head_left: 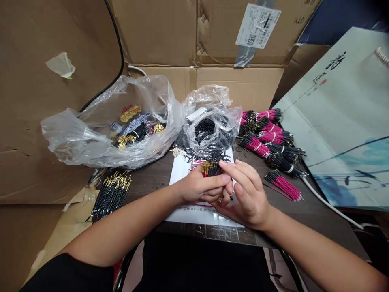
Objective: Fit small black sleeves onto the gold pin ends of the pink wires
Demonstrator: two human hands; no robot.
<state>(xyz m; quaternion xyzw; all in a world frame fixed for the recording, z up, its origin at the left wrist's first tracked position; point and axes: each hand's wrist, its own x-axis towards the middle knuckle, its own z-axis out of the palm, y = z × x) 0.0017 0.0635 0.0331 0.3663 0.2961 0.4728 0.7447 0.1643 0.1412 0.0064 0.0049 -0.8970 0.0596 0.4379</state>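
Observation:
My left hand [199, 186] is closed around a bundle of short wires [209, 168] with gold tips and black sleeves at the upper end. Beside it, my right hand [247, 192] has its fingers bent over the bundle's black end, touching my left fingers. Whether the right fingertips pinch anything is hidden. Under both hands lies a white printed sheet [179, 174]. Just beyond them, loose small black tubes [225, 156] are scattered at the mouth of a clear bag [234, 121] full of black tubes.
Tied pink-and-black wire bundles [273, 136] are piled at the right, with loose pink wires [285, 185] nearer me. A large plastic bag [75, 129] holding wire bundles stands at left, above loose black wires [112, 194]. Cardboard [161, 32] walls the back; a paper bag [340, 109] stands right.

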